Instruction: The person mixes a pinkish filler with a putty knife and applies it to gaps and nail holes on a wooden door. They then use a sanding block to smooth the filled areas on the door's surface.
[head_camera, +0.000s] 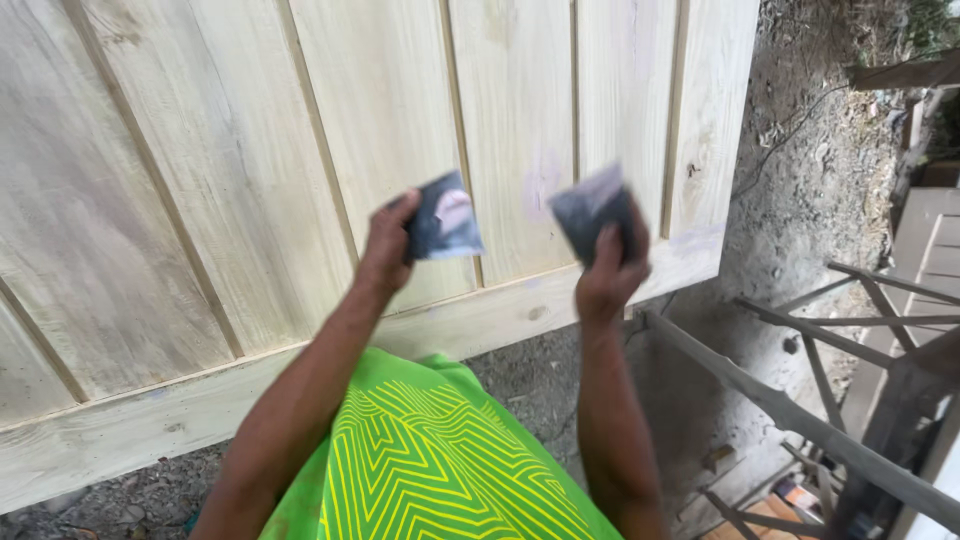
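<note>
dark sheet, left: dark grey abrasive-looking sheet piece (443, 217), centre of frame, pinched in left hand (387, 245); a pale worn patch shows on its face
dark sheet, right: second dark grey piece (592, 212), just right of centre, pinched in right hand (607, 275); blurred, upper edge looks paler
fingers: both sets closed on their pieces, thumb side gripping the lower edge; pieces held apart, not touching each other, raised in front of the door, contact with wood cannot be told
door: pale unfinished wooden panelled door (250, 150), fills upper left and centre of frame, lying tilted; vertical boards with grooves, bottom rail runs lower left to centre right
progress, judged: wood looks bare and fairly smooth, faint purplish-grey smudges near centre right and on the rail; no finish coat visible; neither sheet on the surface now
shirt: bright green with yellow zigzag lines (430, 460), bottom centre
ground: grey dirt and rubble (800, 170), upper right
frame: grey metal bars (800, 420), lower right
packages, labels, signs: none readable in view
</note>
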